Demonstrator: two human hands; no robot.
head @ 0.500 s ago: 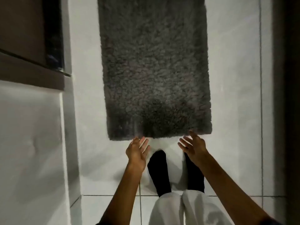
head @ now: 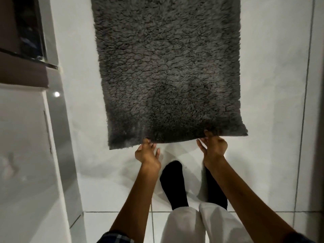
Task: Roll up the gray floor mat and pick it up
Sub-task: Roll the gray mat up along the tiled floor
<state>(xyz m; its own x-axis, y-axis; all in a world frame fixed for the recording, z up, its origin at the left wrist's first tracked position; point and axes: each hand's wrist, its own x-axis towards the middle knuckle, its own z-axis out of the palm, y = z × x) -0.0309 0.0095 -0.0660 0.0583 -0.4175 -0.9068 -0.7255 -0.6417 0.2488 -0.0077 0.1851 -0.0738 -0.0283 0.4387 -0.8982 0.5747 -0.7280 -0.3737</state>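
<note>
Gray floor mat (head: 168,71): rectangular, long axis running straight away from the feet, far end cut off by the top of the frame, near short edge closest to the body. Shaggy, clumped pile, dark gray, fringed along the sides; flat on glossy white floor tiles (head: 273,106) with thin grout lines, not yet rolled. Near edge lifted slightly off the tile between the two hands. Left hand (head: 147,153) pinching that edge near its left corner, fingertips tucked beneath the pile. Right hand (head: 213,146) closed on the same edge toward the right corner, thumb on top, fingers curled under. Black socks (head: 172,183) and white trouser legs (head: 182,225) just behind the hands. White glossy cabinet (head: 31,155) along the left, dark brown panel above it.
</note>
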